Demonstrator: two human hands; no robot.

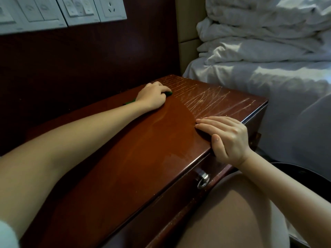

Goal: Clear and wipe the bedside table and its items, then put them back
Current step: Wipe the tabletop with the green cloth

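Observation:
The reddish-brown wooden bedside table [146,140] fills the middle of the head view; its top is scratched at the far right corner and shows a wet sheen in the middle. My left hand [152,96] lies at the table's far edge, pressed down on a green cloth [168,93] that peeks out under the fingers and at the wrist. Fingers flat on the top and thumb down the front edge, my right hand [226,138] rests on the table's near right edge and holds nothing. No other items stand on the table.
A metal ring handle [203,181] hangs on the drawer front below the right hand. A bed with white sheets and piled bedding [268,51] stands to the right. White wall switches and a socket [62,9] sit on the dark panel behind. My knee [232,212] is at the bottom right.

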